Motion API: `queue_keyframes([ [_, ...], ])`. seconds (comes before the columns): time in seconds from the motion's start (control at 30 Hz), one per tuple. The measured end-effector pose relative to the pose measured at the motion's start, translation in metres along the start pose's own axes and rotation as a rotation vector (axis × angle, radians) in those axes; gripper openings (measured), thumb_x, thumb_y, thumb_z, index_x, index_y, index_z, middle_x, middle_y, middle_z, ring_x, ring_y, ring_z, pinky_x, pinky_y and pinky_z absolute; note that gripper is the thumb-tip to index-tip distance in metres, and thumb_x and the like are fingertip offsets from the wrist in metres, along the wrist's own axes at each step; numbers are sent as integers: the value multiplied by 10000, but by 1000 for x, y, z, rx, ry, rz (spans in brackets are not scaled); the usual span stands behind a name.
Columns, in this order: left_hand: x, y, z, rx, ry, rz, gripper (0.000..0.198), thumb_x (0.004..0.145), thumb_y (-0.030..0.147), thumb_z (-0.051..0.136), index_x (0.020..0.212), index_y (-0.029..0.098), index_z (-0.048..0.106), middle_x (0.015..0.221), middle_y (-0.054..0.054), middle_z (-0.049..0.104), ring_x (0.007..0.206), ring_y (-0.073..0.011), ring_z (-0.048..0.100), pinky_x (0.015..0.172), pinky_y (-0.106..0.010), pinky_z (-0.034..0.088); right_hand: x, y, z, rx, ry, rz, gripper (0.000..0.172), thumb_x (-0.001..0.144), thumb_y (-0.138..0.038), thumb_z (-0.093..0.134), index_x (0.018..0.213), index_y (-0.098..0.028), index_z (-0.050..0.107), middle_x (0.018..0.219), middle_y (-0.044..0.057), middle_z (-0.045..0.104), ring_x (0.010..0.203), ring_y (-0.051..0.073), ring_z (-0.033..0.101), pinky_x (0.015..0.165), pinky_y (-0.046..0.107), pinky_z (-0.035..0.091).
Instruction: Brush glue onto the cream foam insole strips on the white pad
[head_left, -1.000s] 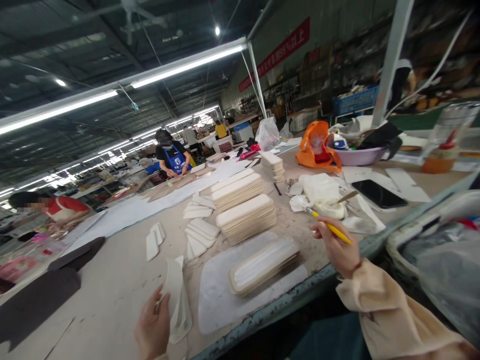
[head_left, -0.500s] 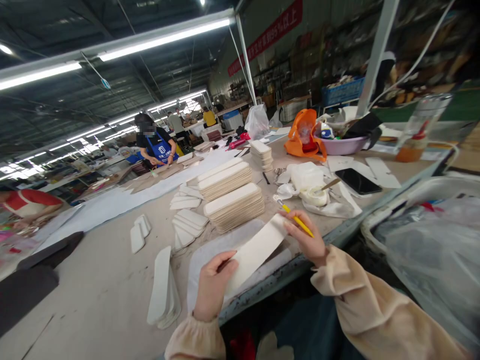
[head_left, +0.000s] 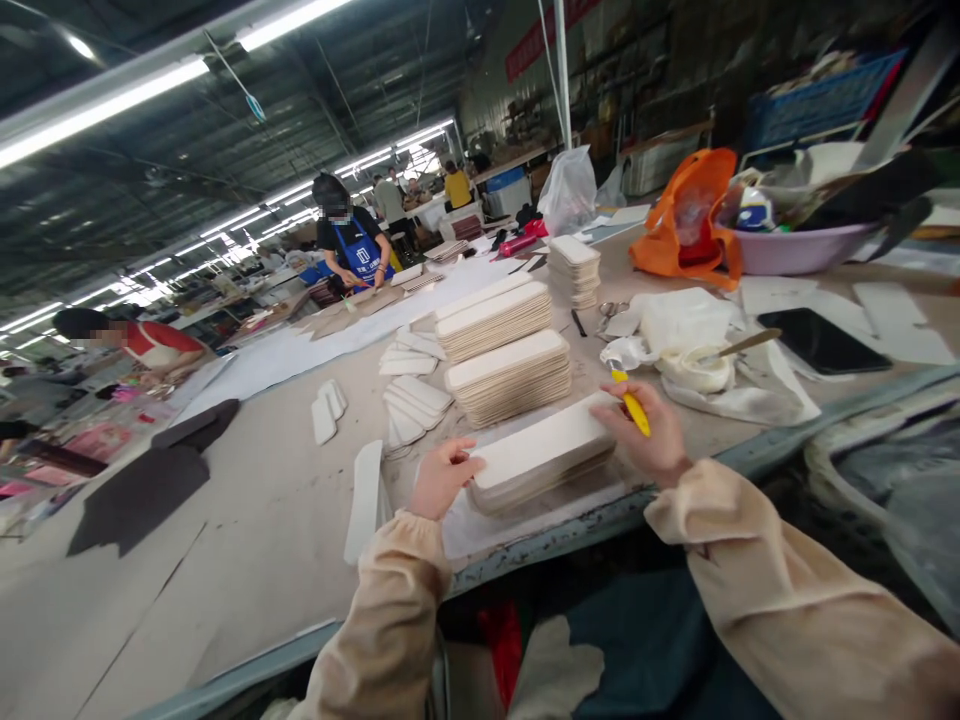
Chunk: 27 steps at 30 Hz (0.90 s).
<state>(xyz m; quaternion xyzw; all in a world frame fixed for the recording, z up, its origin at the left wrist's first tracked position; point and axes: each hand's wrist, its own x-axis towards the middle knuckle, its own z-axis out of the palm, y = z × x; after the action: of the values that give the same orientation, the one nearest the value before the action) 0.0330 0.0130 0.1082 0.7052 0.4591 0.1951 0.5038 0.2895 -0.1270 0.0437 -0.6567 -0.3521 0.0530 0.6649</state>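
Observation:
A white strip with rounded corners (head_left: 551, 436) lies along the top of a low stack of like strips (head_left: 559, 478) near the table's front edge. My left hand (head_left: 442, 476) has thumb and fingers closed at the strip's left end. At the other end, my right hand (head_left: 654, 432) rests its fingertips on the strip. Tucked in that same hand is a slim yellow-handled tool (head_left: 634, 408) with a pale tip, its exact kind unclear. Just behind stand taller stacks of strips (head_left: 510, 385), and fanned-out strips (head_left: 414, 408) lie to their left.
A bowl of cream-coloured paste (head_left: 697, 368) with a stick, a black phone (head_left: 825, 340), an orange bag (head_left: 686, 225) and a purple basin (head_left: 802, 248) are at the right. Dark cut pieces (head_left: 142, 495) lie left. A co-worker in a blue apron (head_left: 358, 250) stands across the table.
The white strip, tilted between my hands before, now lies level on the low stack. The view has swung, so the table's things appear shifted.

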Motion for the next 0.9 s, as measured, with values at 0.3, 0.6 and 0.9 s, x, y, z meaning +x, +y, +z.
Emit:
queue_keyframes([
  [0.3, 6, -33, 3, 296, 32, -17, 389, 684, 299, 683, 1031, 134, 629, 610, 16, 632, 579, -144, 590, 536, -253, 430, -7, -7, 8, -349, -132, -85, 241, 791, -362, 625, 989, -236, 572, 1016, 50, 675, 828, 249, 646, 828, 414, 492],
  [0.6, 8, -37, 3, 493, 35, 45, 334, 707, 303, 663, 1008, 160, 650, 684, 6, 666, 682, -156, 629, 647, -263, 430, -8, 4, 14, -492, -166, -103, 263, 793, -358, 612, 1012, -216, 595, 976, 57, 682, 794, 220, 648, 745, 347, 487],
  [0.9, 9, -40, 3, 577, -26, 105, 313, 740, 339, 616, 990, 169, 697, 708, -1, 663, 700, -163, 608, 696, -279, 417, -9, 14, 14, -591, -171, -256, 193, 812, -269, 572, 997, -217, 583, 1036, 72, 676, 922, 246, 627, 810, 363, 480],
])
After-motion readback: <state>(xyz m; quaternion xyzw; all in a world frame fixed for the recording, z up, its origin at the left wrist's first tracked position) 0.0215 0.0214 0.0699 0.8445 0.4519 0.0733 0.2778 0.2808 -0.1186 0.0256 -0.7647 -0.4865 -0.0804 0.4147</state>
